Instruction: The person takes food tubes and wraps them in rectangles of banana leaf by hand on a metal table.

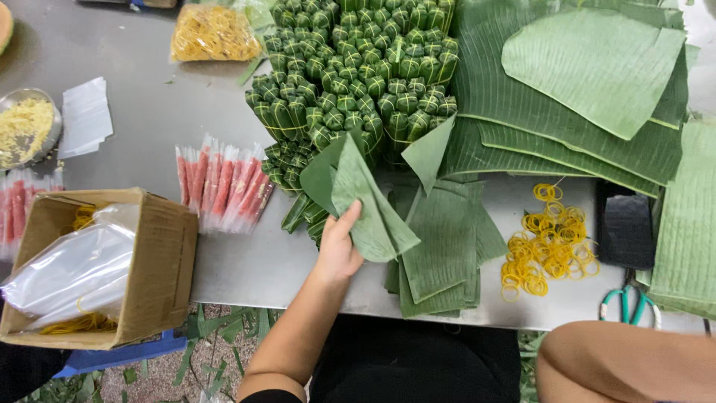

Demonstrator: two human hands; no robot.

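Near the table's front edge, the left hand (pixel 339 250) pinches a cut leaf piece (pixel 365 205), thumb on top and fingers hidden beneath, lifting it off the leaf stack (pixel 440 246) to its right, likely to separate one sheet. Rubber bands (pixel 548 250) lie further right; wrapped bundles (pixel 358 71) sit far. No right hand shows

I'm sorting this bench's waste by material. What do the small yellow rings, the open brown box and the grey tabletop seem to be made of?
Small yellow rings: probably rubber, thin floppy loops in a loose heap. Open brown box: corrugated cardboard, matt, with a raw cut edge. Grey tabletop: likely sheet metal, smooth with a dull sheen, though laminate is possible.
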